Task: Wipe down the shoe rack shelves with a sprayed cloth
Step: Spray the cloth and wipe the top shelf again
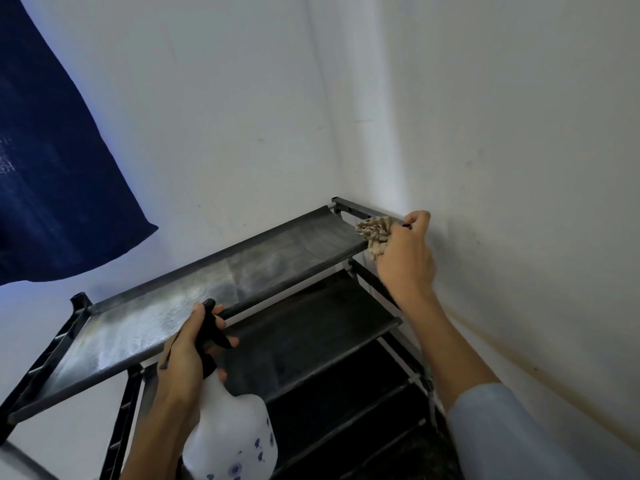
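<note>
A black shoe rack (214,282) with several fabric shelves stands in a corner between two white walls. Its top shelf looks dusty and streaked. My right hand (405,258) grips a bunched beige cloth (374,233) at the top shelf's far right end, against the rack's side bar. My left hand (187,362) holds a white spray bottle (235,441) by its black trigger head, just in front of the top shelf's front edge, above the second shelf (311,337).
A dark blue curtain (52,168) hangs at the upper left, ending above the rack's left end. White walls (502,133) close in behind and to the right of the rack. Lower shelves step down toward the bottom right.
</note>
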`<state>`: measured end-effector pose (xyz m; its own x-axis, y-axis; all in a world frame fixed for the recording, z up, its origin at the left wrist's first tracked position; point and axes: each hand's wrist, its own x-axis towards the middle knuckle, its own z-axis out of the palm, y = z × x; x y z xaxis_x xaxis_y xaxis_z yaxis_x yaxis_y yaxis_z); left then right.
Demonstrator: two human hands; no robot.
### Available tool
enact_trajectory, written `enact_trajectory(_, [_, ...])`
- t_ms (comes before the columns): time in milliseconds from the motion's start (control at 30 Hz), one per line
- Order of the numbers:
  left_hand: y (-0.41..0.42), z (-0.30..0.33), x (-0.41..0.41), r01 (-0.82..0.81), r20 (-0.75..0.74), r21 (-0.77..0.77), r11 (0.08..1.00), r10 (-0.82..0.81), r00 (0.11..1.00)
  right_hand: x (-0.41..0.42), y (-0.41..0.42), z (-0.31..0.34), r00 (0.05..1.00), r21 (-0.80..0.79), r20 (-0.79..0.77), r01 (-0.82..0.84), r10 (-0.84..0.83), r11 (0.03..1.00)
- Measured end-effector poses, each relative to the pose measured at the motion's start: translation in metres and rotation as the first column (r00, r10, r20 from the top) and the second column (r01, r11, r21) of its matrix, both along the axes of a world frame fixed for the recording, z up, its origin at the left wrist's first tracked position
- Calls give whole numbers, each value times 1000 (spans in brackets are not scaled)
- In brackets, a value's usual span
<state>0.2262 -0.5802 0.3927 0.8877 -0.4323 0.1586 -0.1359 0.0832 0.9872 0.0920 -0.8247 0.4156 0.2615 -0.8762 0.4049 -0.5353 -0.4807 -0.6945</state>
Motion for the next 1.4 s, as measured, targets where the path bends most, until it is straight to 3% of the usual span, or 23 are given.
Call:
enact_trajectory(100, [2,0,0,-12,-7,-13,1000,12,1000,19,31,7,997,-34,-37,-64,62,997])
enact_trajectory(233, [6,0,-1,-19,2,-1,1000,19,1000,42,83,-1,891,-60,-133,-444,433,894])
enact_trajectory(300, [6,2,-1,-3,8,11,1000,2,1000,40,78,1,858,-21,-105,-508,503,861])
enact_trajectory(367, [6,2,0,3,12,16,1000,-4,1000,32,56,6,899,21,-26,-438,438,899])
enact_trajectory(500, [4,0,2,11,54,23,1000,-13,998,8,7,9,1000,10,19,-22,21,1000])
enact_trajectory(600, [2,-2,4,9,70,18,1000,-11,997,12,9,10,998,-3,-47,37,-37,999])
enact_trajectory(700, [3,-2,5,2,61,2,1000,-2,998,32,39,7,990,1,-82,-113,113,994])
enact_trajectory(800, [4,-3,4,-3,55,1,1000,3,998,42,75,-4,907,35,-17,-421,422,906])
enact_trajectory(867, [3,-2,4,-7,57,-2,1000,7,998,41,76,-10,872,25,26,-489,489,872])
enact_trajectory(933, [2,-2,4,-2,51,-2,1000,2,999,34,58,-11,921,0,72,-384,383,923])
enact_trajectory(1067, [2,-5,5,13,59,-13,1000,-12,998,12,6,-17,980,-2,201,6,-5,1000])
enact_trajectory(1167, [0,-8,7,11,45,-36,999,-10,999,10,2,-26,949,8,309,60,-60,998])
enact_trajectory(1233, [0,-8,9,8,40,-47,999,-6,999,21,25,-34,936,-55,348,-30,47,998])
enact_trajectory(1300, [-1,-9,10,6,48,-51,999,-3,999,36,60,-42,914,-91,317,-236,253,967])
enact_trajectory(1400, [3,-5,10,25,43,-44,999,-23,999,50,105,-48,749,-29,325,-603,578,797])
